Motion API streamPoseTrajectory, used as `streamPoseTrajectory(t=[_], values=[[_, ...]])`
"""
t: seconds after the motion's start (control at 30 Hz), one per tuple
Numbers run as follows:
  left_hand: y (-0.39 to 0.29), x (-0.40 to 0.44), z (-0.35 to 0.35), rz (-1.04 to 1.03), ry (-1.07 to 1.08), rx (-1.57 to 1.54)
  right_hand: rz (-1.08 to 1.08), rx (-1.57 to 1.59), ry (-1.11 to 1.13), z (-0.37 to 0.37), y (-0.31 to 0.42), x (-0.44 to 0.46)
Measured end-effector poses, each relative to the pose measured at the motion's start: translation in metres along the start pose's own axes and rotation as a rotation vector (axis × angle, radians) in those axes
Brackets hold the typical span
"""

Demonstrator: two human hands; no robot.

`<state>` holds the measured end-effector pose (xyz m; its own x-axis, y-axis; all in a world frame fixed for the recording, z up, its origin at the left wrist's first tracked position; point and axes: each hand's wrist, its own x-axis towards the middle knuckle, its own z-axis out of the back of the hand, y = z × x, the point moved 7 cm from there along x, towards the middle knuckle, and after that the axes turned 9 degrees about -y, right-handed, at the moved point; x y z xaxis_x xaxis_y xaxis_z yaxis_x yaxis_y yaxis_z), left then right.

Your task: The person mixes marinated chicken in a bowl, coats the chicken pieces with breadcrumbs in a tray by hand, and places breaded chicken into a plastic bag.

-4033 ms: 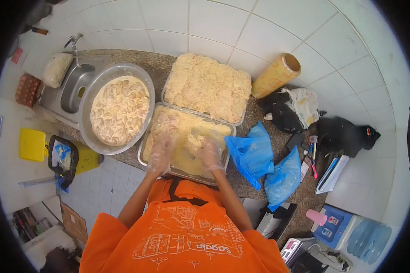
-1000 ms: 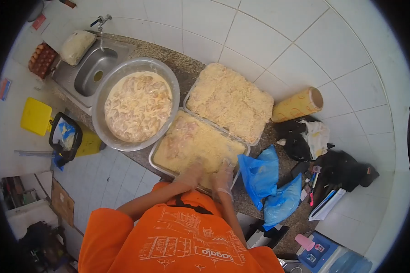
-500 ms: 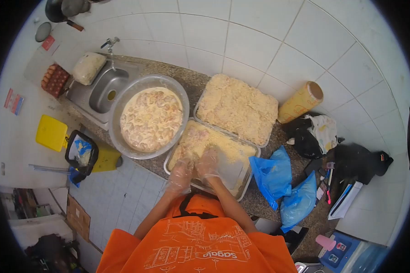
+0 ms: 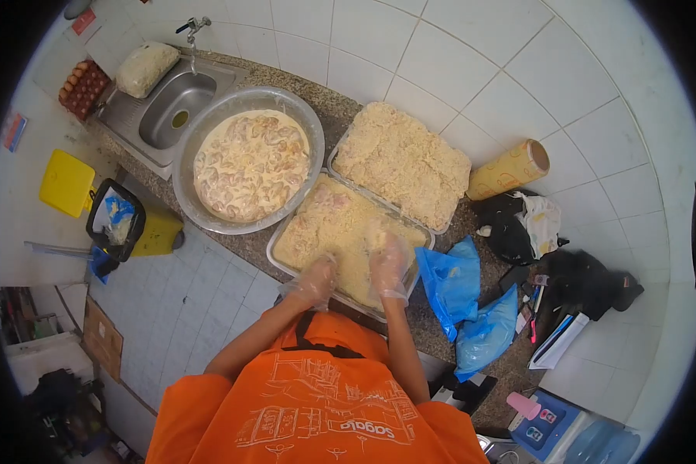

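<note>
Both hands wear clear plastic gloves and are over the near tray (image 4: 274, 251), which holds pale yellow crumbs and some pinkish pieces at its far left. My left hand (image 4: 315, 282) rests in the crumbs at the tray's near edge, its fingers partly buried or hidden. Further right, my right hand (image 4: 389, 263) touches the crumbs near the right side; its fingertips blend into the coating. Behind stands a second tray heaped with coated pieces (image 4: 402, 162). A large metal bowl (image 4: 313, 124) of pieces in creamy batter sits to the left.
A metal sink (image 4: 166, 108) with a wrapped bundle (image 4: 147, 69) is at the far left. Right of the trays are blue bags (image 4: 487, 332), a yellow film roll (image 4: 509, 170), black bags (image 4: 588, 290) and papers (image 4: 557, 342). A yellow bin (image 4: 158, 232) stands on the floor.
My hands have moved apart from their closer position at the tray's left and middle. Crumbs now cover the bare tray bottom seen half a second ago. The camera view has shifted slightly.
</note>
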<state>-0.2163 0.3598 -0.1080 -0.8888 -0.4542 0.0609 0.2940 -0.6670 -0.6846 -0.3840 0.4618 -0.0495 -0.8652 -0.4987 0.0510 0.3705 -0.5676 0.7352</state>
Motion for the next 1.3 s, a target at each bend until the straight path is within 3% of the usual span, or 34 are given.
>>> streamPoseTrajectory(t=[0.07,0.13,0.23,0.33,0.37,0.43,0.47,0.5,0.57,0.63,0.73,0.83,0.97,1.03,1.13,1.27,1.3], values=[[-0.007,0.005,0.005,0.006,-0.031,-0.046,0.091,-0.138,0.217,-0.016,0.003,-0.004],[-0.026,0.010,0.031,0.116,0.015,-0.007,0.050,-0.238,0.164,-0.005,0.001,-0.020],[-0.029,0.013,0.016,0.305,0.482,0.120,-0.001,-0.344,0.072,-0.036,-0.033,-0.057],[-0.026,0.023,-0.029,0.244,0.325,-0.122,-0.321,-0.122,0.179,-0.062,-0.041,-0.048],[-0.031,0.032,-0.018,0.117,0.136,-0.108,-0.468,0.008,0.244,-0.065,-0.036,-0.037],[-0.057,0.036,0.034,-0.139,-0.222,-0.078,-0.359,0.357,0.129,-0.061,-0.036,-0.014],[-0.051,0.040,0.031,-0.263,-0.262,0.077,-0.301,0.531,0.068,-0.058,-0.038,-0.007],[-0.036,0.048,0.018,-0.386,-0.305,0.230,-0.253,0.430,0.076,-0.050,-0.034,0.000],[-0.024,0.058,0.000,-0.436,-0.149,0.392,-0.159,0.224,0.086,-0.030,-0.019,0.011],[-0.019,0.063,-0.013,-0.273,0.240,0.403,-0.178,0.159,0.050,-0.017,-0.022,0.011],[-0.042,0.075,0.018,-0.102,0.308,0.397,-0.309,0.201,0.029,-0.006,-0.032,0.000],[-0.042,0.103,0.012,-0.115,0.201,0.448,-0.354,0.285,-0.033,-0.009,-0.045,-0.002],[-0.022,0.138,-0.057,-0.294,-0.087,0.457,-0.359,0.257,-0.072,-0.007,-0.056,-0.012],[-0.019,0.138,-0.078,-0.375,-0.232,0.435,-0.403,0.406,-0.083,-0.004,-0.053,-0.012],[-0.013,0.140,-0.097,-0.380,-0.121,0.472,-0.471,0.350,0.022,0.019,-0.035,-0.024],[-0.029,0.130,-0.045,-0.502,-0.422,0.093,-0.381,0.353,-0.030,0.023,-0.049,0.002],[-0.024,0.134,-0.040,-0.424,-0.425,0.292,-0.337,0.284,-0.038,0.026,-0.054,0.015]])
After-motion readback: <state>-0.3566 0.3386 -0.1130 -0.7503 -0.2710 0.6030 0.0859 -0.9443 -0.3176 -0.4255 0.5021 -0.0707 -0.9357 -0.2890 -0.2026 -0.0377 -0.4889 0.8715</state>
